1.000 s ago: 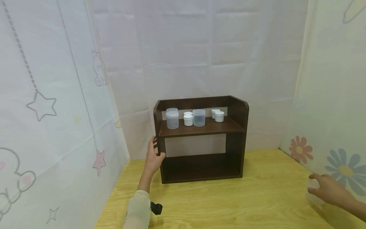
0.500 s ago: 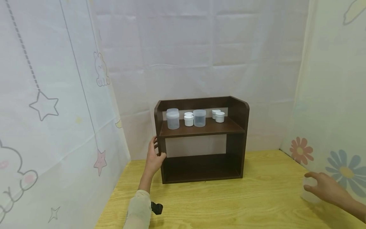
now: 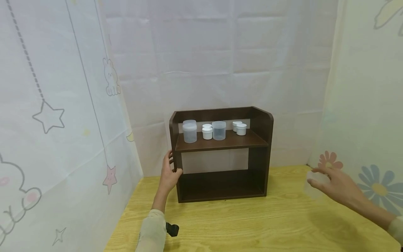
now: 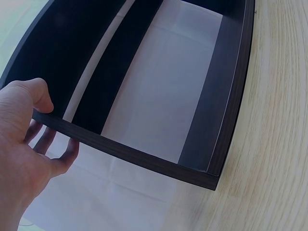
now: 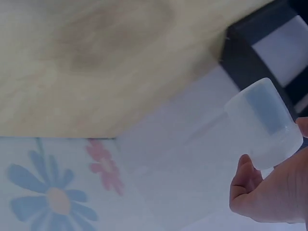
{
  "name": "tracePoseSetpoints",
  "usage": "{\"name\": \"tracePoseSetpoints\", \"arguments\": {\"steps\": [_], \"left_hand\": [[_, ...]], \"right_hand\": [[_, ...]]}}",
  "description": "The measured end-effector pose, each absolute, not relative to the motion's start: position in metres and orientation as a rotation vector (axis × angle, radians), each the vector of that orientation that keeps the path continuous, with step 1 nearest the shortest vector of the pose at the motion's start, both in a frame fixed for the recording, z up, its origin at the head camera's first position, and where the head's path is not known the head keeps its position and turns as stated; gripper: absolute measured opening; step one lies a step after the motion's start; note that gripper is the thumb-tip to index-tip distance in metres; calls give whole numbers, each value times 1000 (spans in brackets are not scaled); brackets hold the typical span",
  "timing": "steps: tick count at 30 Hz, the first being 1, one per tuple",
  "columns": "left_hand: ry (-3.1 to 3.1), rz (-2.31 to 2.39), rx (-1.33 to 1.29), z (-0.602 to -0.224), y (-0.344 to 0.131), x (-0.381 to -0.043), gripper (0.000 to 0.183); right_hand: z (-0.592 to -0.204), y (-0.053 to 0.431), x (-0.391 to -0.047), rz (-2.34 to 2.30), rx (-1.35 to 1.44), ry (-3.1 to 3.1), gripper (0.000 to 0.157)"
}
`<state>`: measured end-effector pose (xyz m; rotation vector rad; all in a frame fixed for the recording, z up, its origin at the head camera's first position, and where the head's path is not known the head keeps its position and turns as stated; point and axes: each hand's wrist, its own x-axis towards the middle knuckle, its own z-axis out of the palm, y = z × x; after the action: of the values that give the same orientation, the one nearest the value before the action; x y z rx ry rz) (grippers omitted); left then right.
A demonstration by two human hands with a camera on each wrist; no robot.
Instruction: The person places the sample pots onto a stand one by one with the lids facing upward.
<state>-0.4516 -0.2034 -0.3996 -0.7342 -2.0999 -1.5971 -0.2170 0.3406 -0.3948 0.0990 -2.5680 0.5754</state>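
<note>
A dark brown two-tier shelf (image 3: 226, 144) stands toward the back of the table. My left hand (image 3: 168, 176) grips its left side panel; in the left wrist view the thumb lies over the panel's edge and the fingers are on the outer side. Off to the right, my right hand (image 3: 338, 185) holds a translucent plastic jar (image 5: 262, 127) above the table, fingers and thumb on either side of one end. On the upper tier are translucent jars (image 3: 190, 135) at the left, another translucent jar (image 3: 219, 131) near the middle, and small white jars (image 3: 207, 133) between them.
Two more small white jars (image 3: 241, 130) stand toward the right of the upper tier. The yellow wood-grain table (image 3: 245, 224) spreads in front of the shelf. Patterned cloth (image 3: 377, 140) hangs at the right, with similar cloth (image 3: 72, 140) at the left and a pale sheet behind.
My right hand has moved left and up, lifting the translucent jar toward the shelf. The left hand keeps its grip on the side panel.
</note>
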Motion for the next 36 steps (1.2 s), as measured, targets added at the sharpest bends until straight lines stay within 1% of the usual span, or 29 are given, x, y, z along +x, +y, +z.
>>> {"name": "tracePoseSetpoints", "arguments": {"steps": [4, 12, 15, 21, 25, 30, 36], "left_hand": [[-2111, -1592, -737, -399, -204, -455, 90], [-2114, -1597, -745, -394, -203, -451, 88], [-2107, -1601, -753, -398, -202, -458, 89], [-2097, -1600, -749, -399, -199, -459, 90], [-2094, -1609, -749, -398, -198, -459, 89], [-2100, -1618, -770, -400, -197, -458, 88], [-2067, -1614, -750, -403, -201, -458, 88]], "right_hand": [[-369, 312, -225, 547, 190, -2445, 46], [-320, 246, -244, 586, 344, -2346, 39], [-303, 225, -257, 585, 414, -2291, 36], [-272, 199, -293, 649, 449, -2215, 39], [-264, 192, -323, 719, 383, -2211, 42], [-263, 186, -356, 790, 313, -2207, 42], [-260, 176, -390, 836, 307, -2248, 44]]}}
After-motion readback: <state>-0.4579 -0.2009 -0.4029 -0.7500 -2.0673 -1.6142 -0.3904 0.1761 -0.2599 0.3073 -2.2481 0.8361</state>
